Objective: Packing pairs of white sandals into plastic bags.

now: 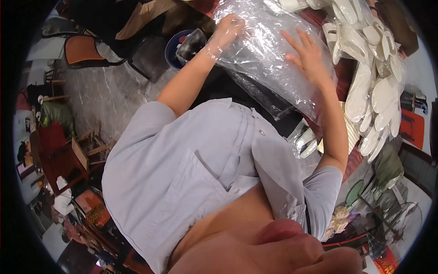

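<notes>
A large clear plastic bag (269, 45) lies spread and wrinkled in front of me, its near corner hanging toward my lap. At its left edge my left hand (226, 32) has its fingers curled on the film, and some of the glossy plastic covers that hand and wrist. My right hand (309, 57) rests flat over the bag's right part, fingers spread apart. To the right of that hand are many white slippers (383, 96), heaped and overlapping, some in clear wrapping. Whether anything lies inside the bag is hard to make out through the glare.
A blue bucket (172, 49) with a dark bag in it stands left of my left forearm. Farther left is a chair with an orange-brown seat (83, 48) on a grey marbled floor (116, 91). Wooden stools and red chairs (57, 153) crowd the far left.
</notes>
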Tool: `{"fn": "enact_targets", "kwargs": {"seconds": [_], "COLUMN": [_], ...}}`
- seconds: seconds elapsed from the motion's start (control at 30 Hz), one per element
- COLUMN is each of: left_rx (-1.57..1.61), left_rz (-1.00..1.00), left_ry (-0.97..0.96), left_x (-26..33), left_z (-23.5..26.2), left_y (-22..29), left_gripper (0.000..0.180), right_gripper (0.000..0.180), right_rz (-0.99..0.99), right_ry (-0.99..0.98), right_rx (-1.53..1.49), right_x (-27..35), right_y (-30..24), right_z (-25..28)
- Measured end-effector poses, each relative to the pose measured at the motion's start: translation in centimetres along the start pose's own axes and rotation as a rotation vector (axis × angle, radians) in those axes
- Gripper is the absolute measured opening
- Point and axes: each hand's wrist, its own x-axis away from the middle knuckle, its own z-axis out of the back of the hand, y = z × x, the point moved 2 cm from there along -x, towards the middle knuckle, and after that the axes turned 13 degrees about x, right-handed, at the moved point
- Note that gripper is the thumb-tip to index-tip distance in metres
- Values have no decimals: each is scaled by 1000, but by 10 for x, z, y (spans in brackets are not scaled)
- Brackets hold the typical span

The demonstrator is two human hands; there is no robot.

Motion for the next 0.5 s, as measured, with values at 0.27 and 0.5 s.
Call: {"fn": "enact_targets", "kwargs": {"seconds": [0.27, 0.5], "left_rx": [-24, -536], "left_rz": [190, -8], "left_ry": [84, 168], "left_x": [-12, -4], "left_z": [30, 134], "left_y": [40, 39], "left_gripper": [34, 43], "right_gripper": [64, 64], "right_rz": [-145, -200], "right_ry": [-136, -43], "right_rx": [111, 157], "right_x": [10, 11], "right_y": [-18, -22], "right_z": [-54, -64]}}
